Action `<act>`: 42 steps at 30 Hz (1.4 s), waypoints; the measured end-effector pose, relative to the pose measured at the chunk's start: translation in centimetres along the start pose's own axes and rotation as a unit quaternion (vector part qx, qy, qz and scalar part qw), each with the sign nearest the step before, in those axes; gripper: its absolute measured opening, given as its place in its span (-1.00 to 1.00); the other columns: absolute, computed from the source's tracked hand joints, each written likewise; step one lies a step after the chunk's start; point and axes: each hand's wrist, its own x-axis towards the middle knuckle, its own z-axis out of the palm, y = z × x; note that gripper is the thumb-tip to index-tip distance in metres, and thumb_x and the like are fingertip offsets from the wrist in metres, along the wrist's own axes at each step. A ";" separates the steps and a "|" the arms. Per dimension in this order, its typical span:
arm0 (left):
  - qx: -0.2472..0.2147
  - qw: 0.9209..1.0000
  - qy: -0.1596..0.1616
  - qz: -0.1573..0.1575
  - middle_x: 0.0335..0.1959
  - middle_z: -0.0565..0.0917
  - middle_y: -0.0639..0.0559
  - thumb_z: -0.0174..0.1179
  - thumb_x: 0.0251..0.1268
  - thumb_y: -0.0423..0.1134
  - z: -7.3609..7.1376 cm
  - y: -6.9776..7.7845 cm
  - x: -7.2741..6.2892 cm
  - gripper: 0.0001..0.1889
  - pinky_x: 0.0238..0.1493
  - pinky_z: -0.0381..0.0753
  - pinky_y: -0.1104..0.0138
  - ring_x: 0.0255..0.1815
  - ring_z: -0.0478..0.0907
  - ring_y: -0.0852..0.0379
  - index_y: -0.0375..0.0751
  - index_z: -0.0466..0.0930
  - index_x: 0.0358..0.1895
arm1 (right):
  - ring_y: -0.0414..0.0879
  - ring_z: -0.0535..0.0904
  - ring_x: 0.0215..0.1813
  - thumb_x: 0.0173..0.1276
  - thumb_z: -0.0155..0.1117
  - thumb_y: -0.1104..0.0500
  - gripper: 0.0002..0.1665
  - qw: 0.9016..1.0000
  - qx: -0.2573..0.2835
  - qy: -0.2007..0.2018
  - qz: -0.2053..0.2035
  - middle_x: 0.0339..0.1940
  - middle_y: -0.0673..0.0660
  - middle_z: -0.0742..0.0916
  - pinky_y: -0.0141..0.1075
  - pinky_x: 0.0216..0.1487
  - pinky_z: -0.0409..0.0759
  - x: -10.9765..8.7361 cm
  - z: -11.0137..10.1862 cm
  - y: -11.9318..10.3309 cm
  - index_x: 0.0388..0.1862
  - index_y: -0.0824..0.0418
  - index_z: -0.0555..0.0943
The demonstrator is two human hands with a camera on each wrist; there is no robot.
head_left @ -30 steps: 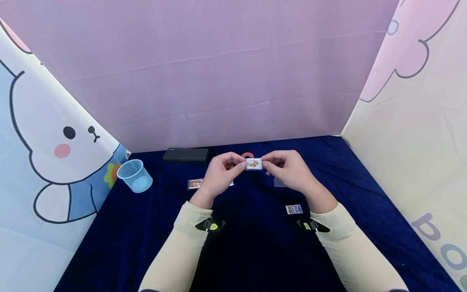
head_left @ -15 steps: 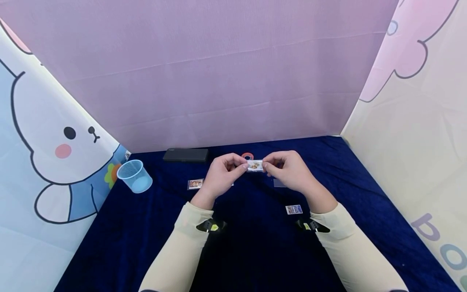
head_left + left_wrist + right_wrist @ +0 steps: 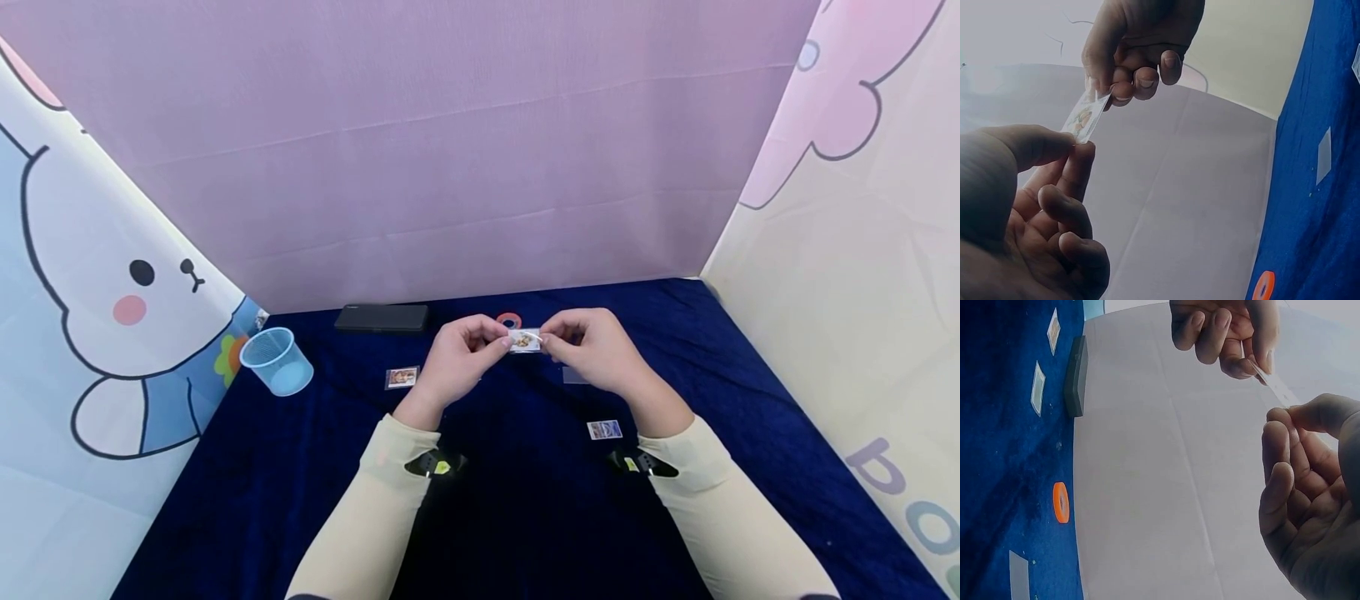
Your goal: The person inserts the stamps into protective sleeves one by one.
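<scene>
A small picture card in a clear sleeve [image 3: 525,341] is held up above the dark blue cloth, between both hands. My left hand [image 3: 459,360] pinches its left end with thumb and forefinger. At the opposite end, my right hand [image 3: 592,352] pinches it the same way. From the left wrist view, the sleeved card [image 3: 1087,119] appears tilted, with a gold-brown picture on white. The right wrist view shows the card [image 3: 1277,389] nearly edge-on. How far the card sits inside the sleeve cannot be made out.
On the cloth lie a sleeved card [image 3: 402,378], a blue-toned card [image 3: 604,430], a clear sleeve [image 3: 576,376] and another card [image 3: 1037,389]. Behind them are a red-orange ring [image 3: 509,321] and a black case [image 3: 382,318]. A blue mesh basket [image 3: 277,362] stands left.
The sleeved card has shifted slightly right and tilted a little, and its glare has changed. My left hand has edged right, while my right hand stays nearly still. Both keep their pinch.
</scene>
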 end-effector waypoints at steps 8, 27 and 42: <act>0.003 1.000 0.004 -0.003 -0.43 0.72 -0.02 0.36 0.47 -0.25 -0.1 0.0 0.1 -0.96 -0.59 0.30 0.35 -0.63 0.30 0.10 -0.10 0.77 -0.15 | -0.06 0.62 -0.49 0.49 0.43 0.16 -0.94 1.000 -0.010 0.008 -0.017 -0.43 -0.01 0.76 -0.26 -0.49 0.59 0.0 -0.4 -0.2 -0.18 0.04 0.82; 0.005 0.999 0.007 -0.041 -0.36 0.75 0.00 0.37 0.46 -0.23 0.2 -1.9 1.0 -0.93 -0.49 0.38 0.34 -0.55 0.37 0.10 -0.12 0.77 -0.15 | -0.04 0.68 -0.43 0.49 0.42 0.17 -0.96 0.999 -0.038 0.013 0.008 -0.38 -0.04 0.78 -0.23 -0.44 0.63 -1.3 -2.5 1.7 -0.17 0.05 0.79; 0.060 0.994 0.001 -0.086 -0.32 0.76 0.10 0.37 0.46 -0.18 1.0 -5.6 2.3 -0.93 -0.33 0.48 0.27 -0.45 0.47 0.10 -0.07 0.75 -0.14 | -0.07 0.63 -0.40 0.47 0.43 0.21 -0.90 0.995 -0.081 -0.015 0.054 -0.39 -0.05 0.76 -0.24 -0.41 0.55 -4.2 -3.8 4.9 -0.19 -0.02 0.78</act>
